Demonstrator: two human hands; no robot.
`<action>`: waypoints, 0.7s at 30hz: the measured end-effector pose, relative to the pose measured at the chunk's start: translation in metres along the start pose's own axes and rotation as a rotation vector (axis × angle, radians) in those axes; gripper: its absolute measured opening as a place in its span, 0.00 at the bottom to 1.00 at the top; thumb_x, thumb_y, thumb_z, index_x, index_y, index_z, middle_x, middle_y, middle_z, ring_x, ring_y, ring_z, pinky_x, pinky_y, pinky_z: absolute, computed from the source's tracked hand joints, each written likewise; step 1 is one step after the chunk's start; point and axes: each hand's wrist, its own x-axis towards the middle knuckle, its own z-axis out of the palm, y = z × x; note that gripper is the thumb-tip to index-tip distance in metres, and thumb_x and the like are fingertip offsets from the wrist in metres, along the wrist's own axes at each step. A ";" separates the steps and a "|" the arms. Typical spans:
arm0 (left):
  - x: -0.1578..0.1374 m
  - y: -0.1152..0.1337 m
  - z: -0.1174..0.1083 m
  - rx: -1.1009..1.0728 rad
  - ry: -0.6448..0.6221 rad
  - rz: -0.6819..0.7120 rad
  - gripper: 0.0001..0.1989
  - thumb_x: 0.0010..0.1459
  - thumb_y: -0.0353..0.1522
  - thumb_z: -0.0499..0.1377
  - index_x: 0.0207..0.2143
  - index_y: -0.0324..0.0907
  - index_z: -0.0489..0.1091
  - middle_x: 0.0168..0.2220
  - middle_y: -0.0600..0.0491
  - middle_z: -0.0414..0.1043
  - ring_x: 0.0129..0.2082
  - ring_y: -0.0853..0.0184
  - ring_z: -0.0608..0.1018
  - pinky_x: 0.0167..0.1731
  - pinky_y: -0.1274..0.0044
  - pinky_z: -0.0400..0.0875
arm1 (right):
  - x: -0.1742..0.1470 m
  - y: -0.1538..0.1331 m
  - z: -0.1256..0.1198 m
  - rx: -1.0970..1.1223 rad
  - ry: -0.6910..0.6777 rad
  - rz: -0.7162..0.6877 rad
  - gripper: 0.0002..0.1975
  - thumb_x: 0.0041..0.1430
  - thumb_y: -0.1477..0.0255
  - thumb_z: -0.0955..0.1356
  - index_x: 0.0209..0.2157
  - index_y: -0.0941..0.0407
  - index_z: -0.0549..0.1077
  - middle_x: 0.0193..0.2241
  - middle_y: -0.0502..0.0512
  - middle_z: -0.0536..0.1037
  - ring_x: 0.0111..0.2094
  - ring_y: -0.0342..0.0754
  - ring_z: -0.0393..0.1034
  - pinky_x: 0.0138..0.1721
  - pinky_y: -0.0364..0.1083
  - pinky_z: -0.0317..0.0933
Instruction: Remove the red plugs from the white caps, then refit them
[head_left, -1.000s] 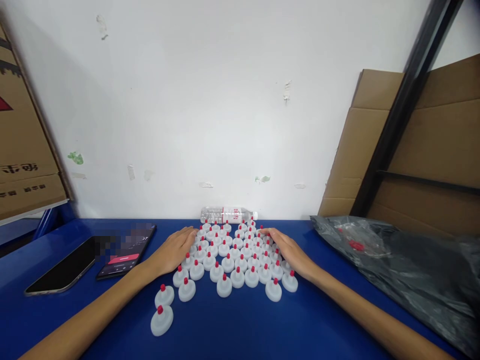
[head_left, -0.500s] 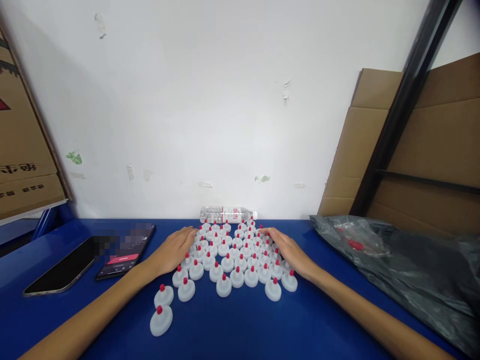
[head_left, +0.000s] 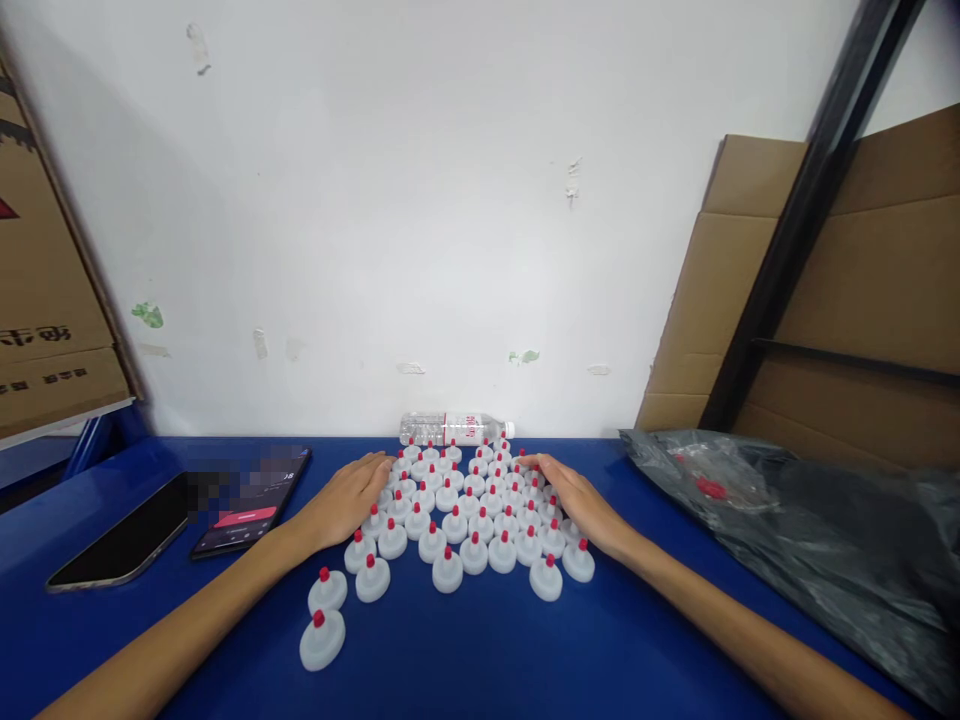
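Observation:
Many round white plastic caps with red tips [head_left: 448,572] stand in a loose cluster on the blue table [head_left: 465,670]. Along the cluster's left side lies my left hand [head_left: 349,500], fingers stretched forward, touching or nearly touching the outer caps. My right hand [head_left: 574,500] rests on the opposite side with its fingers extended against the caps there. Neither hand grips anything. Two caps sit apart at the front left, the nearest being a white cap [head_left: 322,640]. A clear plastic bottle [head_left: 459,429] with a white and red label lies on its side behind the cluster.
Two phones lie at the left: a dark one [head_left: 124,535] and one with a lit screen [head_left: 251,510]. On the right, a dark grey plastic bag [head_left: 817,540] carries a clear bag of red pieces [head_left: 712,488]. Cardboard [head_left: 697,300] leans by a black post [head_left: 795,210].

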 end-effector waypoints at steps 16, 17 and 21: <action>0.000 -0.004 0.003 0.000 -0.004 0.001 0.32 0.71 0.44 0.33 0.58 0.42 0.69 0.59 0.48 0.73 0.62 0.57 0.71 0.61 0.66 0.65 | 0.000 -0.002 0.006 0.029 0.107 0.010 0.33 0.69 0.46 0.50 0.59 0.47 0.69 0.62 0.55 0.69 0.62 0.57 0.63 0.64 0.60 0.54; 0.000 -0.004 0.003 -0.002 -0.005 -0.002 0.33 0.71 0.44 0.32 0.59 0.42 0.69 0.59 0.48 0.73 0.62 0.57 0.71 0.61 0.66 0.65 | -0.001 -0.003 0.006 0.014 0.118 -0.003 0.33 0.69 0.46 0.50 0.60 0.48 0.69 0.62 0.55 0.69 0.62 0.56 0.62 0.65 0.60 0.53; 0.000 -0.002 0.002 -0.009 -0.004 -0.007 0.33 0.71 0.45 0.32 0.59 0.42 0.69 0.59 0.48 0.73 0.62 0.57 0.71 0.61 0.66 0.65 | -0.004 -0.011 0.007 -0.043 0.142 -0.038 0.34 0.70 0.46 0.49 0.59 0.49 0.70 0.62 0.55 0.69 0.65 0.56 0.58 0.68 0.59 0.47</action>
